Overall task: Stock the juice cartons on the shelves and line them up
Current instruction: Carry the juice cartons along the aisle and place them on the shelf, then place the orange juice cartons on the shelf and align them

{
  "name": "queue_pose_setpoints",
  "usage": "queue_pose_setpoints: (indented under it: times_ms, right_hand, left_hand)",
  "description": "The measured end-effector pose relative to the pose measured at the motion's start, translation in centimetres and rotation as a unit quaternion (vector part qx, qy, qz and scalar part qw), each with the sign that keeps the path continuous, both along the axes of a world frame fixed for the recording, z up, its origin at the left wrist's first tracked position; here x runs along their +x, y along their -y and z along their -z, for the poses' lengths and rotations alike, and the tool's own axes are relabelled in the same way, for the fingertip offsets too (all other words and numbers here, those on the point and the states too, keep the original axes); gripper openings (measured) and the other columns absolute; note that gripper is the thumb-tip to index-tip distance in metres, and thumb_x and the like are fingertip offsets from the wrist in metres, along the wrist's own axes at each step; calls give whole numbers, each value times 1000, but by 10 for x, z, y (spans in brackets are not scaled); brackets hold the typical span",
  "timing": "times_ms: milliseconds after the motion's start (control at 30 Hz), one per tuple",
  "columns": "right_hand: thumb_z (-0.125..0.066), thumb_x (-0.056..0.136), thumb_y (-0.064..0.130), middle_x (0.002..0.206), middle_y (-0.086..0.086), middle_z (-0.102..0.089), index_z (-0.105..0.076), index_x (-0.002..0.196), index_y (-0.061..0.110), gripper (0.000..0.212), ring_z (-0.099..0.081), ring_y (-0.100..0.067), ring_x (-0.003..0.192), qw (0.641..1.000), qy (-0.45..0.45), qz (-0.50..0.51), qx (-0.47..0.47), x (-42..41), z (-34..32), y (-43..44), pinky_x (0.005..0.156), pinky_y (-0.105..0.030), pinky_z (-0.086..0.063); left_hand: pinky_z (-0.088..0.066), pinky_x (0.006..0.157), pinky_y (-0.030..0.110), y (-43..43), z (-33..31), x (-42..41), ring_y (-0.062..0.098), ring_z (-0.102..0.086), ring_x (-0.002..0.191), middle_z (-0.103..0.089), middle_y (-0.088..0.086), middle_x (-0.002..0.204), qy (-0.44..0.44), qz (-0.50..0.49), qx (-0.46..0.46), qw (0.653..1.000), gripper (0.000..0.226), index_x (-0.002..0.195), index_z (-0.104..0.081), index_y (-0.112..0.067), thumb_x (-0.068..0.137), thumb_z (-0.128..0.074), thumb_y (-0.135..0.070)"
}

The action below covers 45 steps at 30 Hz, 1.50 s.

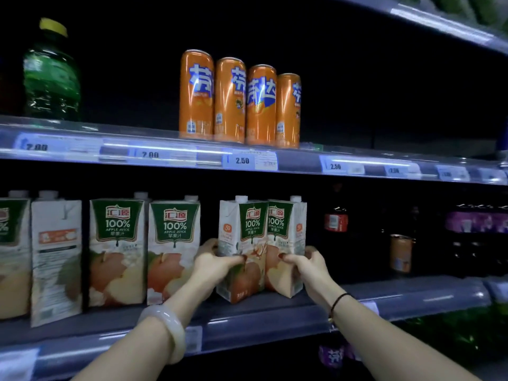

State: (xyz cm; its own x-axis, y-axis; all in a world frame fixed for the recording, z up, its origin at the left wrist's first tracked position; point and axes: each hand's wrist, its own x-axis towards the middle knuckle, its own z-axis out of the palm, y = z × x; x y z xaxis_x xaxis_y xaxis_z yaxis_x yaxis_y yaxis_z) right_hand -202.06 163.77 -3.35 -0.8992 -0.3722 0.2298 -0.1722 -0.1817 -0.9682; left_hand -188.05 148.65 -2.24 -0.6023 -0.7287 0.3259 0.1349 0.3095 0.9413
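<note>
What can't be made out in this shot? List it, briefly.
Head view:
- Leftmost carton: cut off by the left edge.
- Green bottle: label blurred.
- Right-hand price tags: blurred, unreadable.
- Red-labelled bottle: label too small and dim to read.
- Left hand and right hand: fingertips hidden behind the left held carton and right held carton they grip.

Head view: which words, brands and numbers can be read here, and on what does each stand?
"汇源 100% APPLE JUICE 苹果汁": front of each apple juice carton.
"30": orange disc on a carton's side.
"芬达": orange cans.
"2.00", "2.00", "2.50", "2.50": upper-shelf price tags.
Small print, farther tags, dark bottles: too blurred to read.
</note>
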Motion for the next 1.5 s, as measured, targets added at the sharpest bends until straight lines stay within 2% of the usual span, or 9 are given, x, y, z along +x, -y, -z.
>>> queue_pose_setpoints:
  times_ms: [233,433,567,700,800,1000,1167,1333,1500]
  right_hand:
    - [-77,72,10,103,-9,-69,-56,113,7,46,-66,-26,93,999,-23,-38,9,-14,7,0,78,-38,-54]
    - [-75,77,17,110,-7,-67,-55,121,10,49,-65,-23,98,995,-50,-60,54,-9,5,-10,89,-43,-53]
    - [-70,81,8,108,-7,-65,-52,124,8,47,-65,-27,98,993,-55,-49,95,-1,6,-18,85,-43,-55]
    - [-69,79,5,105,-18,-66,-54,111,4,35,-65,-36,97,984,-67,11,164,14,6,-28,88,-52,-52]
    - [-71,78,9,94,-12,-64,-55,96,8,24,-67,-29,81,973,-100,37,205,37,-1,-31,80,-46,-57]
    - [-74,76,14,92,-11,-64,-56,88,13,23,-63,-28,82,944,-194,-65,258,118,-12,-2,80,-41,-52]
    - [-78,72,25,81,-5,-65,-60,99,11,36,-60,-16,71,882,-255,-171,359,220,-4,42,62,-25,-45]
    - [-77,74,27,101,-1,-57,-58,110,12,44,-59,-20,95,853,-278,-247,367,339,18,90,74,-26,-44]
    - [-77,72,22,74,-17,-59,-60,101,-11,48,-51,-17,67,836,-293,-313,341,457,23,141,64,-28,-38]
  left_hand:
    - [-49,55,18,-2,1,1,8,-61,77,-63,-1,93,20,-6,0,1000,48,104,-54,-18,66,-82,-10]
    - [-53,80,34,-12,1,8,22,-61,94,-62,11,119,54,-11,-5,998,62,128,-49,-9,73,-77,-13]
    - [-50,72,25,-19,-3,24,19,-58,95,-59,12,127,137,0,-23,990,74,139,-38,-6,76,-75,-14]
    - [-52,70,29,-17,-5,56,20,-57,99,-60,9,117,225,12,-46,973,60,129,-47,-8,78,-74,-23]
    - [-51,74,31,-12,-7,87,19,-61,85,-64,8,97,236,20,-79,968,35,107,-60,-5,78,-74,-20]
    - [-50,62,28,3,-16,181,19,-59,79,-64,10,93,285,23,-87,954,25,97,-64,-9,79,-73,-25]
    - [-51,61,29,23,-8,299,19,-65,82,-68,10,92,334,-7,-78,939,23,91,-57,-18,80,-72,-32]
    - [-52,68,32,40,11,432,17,-68,86,-69,10,101,352,-81,-52,931,29,102,-57,-15,80,-71,-28]
    - [-50,63,32,56,13,555,21,-67,92,-66,11,98,374,-144,-49,915,28,101,-58,-14,80,-72,-27]
